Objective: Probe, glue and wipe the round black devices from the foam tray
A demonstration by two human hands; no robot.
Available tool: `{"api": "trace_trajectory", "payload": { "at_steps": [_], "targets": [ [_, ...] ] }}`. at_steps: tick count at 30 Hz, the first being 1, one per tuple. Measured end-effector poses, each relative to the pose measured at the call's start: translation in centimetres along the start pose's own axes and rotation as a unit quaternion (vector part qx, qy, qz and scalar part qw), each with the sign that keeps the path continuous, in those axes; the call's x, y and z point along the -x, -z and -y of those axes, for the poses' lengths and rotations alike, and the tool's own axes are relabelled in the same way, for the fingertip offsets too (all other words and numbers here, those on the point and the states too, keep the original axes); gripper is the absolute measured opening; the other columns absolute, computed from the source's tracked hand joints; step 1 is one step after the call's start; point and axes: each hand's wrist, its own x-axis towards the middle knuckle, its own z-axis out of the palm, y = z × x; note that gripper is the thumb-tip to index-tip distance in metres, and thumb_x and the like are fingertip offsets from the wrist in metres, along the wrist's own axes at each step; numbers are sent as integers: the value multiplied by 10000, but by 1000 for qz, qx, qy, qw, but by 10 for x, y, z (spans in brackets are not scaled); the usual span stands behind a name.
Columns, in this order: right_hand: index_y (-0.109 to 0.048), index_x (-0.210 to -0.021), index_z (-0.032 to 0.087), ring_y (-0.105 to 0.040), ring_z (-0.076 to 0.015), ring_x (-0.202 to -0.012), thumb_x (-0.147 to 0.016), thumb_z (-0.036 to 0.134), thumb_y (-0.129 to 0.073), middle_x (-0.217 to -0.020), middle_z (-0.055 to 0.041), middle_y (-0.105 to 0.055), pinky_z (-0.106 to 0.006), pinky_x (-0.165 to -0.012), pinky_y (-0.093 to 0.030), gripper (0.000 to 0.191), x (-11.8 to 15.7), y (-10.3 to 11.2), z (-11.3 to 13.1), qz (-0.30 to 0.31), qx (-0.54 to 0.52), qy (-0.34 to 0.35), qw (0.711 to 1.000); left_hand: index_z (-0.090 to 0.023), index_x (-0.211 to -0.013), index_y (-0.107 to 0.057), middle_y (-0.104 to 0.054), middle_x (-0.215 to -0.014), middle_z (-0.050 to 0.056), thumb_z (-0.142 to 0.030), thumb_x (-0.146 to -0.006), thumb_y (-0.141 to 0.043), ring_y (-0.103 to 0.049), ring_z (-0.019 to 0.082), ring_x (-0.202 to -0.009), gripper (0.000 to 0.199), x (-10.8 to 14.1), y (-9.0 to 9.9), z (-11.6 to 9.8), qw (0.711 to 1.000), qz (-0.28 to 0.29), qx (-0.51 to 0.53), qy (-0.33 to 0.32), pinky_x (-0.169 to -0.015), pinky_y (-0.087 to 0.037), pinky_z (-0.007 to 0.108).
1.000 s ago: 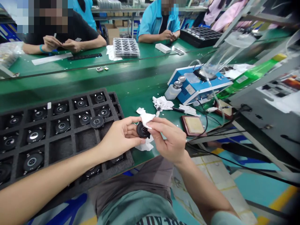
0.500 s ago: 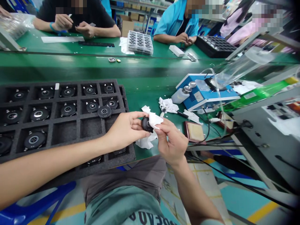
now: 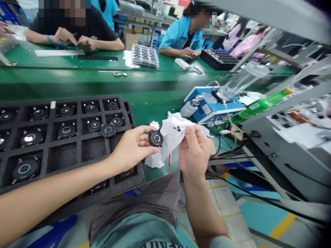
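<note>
Between the thumb and fingers of my left hand (image 3: 138, 146) is a round black watch case (image 3: 156, 138), its back with small metal contacts facing me. My right hand (image 3: 195, 150) pinches a white wipe (image 3: 172, 132) that hangs open and carries a dark smudge. The wipe and the case are apart, with the wipe just to the right. To the left lies a black foam tray (image 3: 64, 142) whose compartments hold several similar watch cases. One loose watch case (image 3: 108, 131) rests on the tray's dividers near my left wrist.
Beyond the wipe stand a metal-topped dispenser bottle (image 3: 189, 108) and a blue machine (image 3: 217, 109) with a clear tube. A green bottle (image 3: 261, 106) lies tilted at the right. Cables run off the table's right side. Across the bench, people work beside a clear compartment box (image 3: 145, 57).
My right hand has drawn the wipe away from the watch case to the right, and the wipe has spread out. The case's back now faces me. The whole view has shifted slightly.
</note>
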Motion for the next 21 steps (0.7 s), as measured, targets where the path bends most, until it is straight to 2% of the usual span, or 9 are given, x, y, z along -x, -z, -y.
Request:
{"api": "trace_trajectory", "payload": {
  "at_steps": [3, 7, 12, 17, 21],
  "targets": [
    [-633, -875, 229, -601, -132, -718, -926, 416, -666, -809, -2, -617, -253, -660, -527, 196, 0, 2, 1, -11, 22, 8, 1000, -126, -1181, -647, -786, -849, 28, -69, -603, -856, -729, 143, -717, 618, 2, 1, 0, 1000, 26, -10, -12, -748, -588, 278],
    [-670, -903, 239, -554, -127, -637, -966, 425, -619, -735, 8, -614, -248, -583, -481, 203, 10, 5, 2, -21, 148, 82, 985, -140, -1181, -659, -794, -878, 31, -74, -617, -851, -744, 155, -754, 600, 5, 0, -2, 999, 32, -24, -21, -778, -596, 287],
    [-692, -989, 246, -655, -155, -675, -988, 386, -592, -800, -8, -719, -284, -625, -538, 172, 18, 9, -3, 36, 247, 161, 955, -137, -1209, -650, -808, -919, 59, -106, -629, -864, -769, 191, -799, 619, 5, -1, -1, 999, 35, -26, -17, -808, -605, 317],
    [-688, -1009, 251, -727, -189, -846, -1002, 328, -566, -973, -46, -773, -310, -736, -579, 144, 19, 11, -11, 90, 260, 191, 942, -125, -1244, -647, -804, -875, 50, -115, -649, -849, -761, 185, -762, 629, 5, -1, 3, 999, 44, -20, -13, -766, -598, 298],
    [-675, -974, 246, -721, -200, -950, -1002, 317, -567, -1027, -58, -762, -321, -784, -569, 133, 13, 11, -16, 138, 206, 181, 952, -120, -1173, -679, -781, -805, 16, -55, -643, -814, -729, 144, -710, 550, 4, 0, 2, 998, 55, -3, -2, -723, -583, 256]
  ]
}}
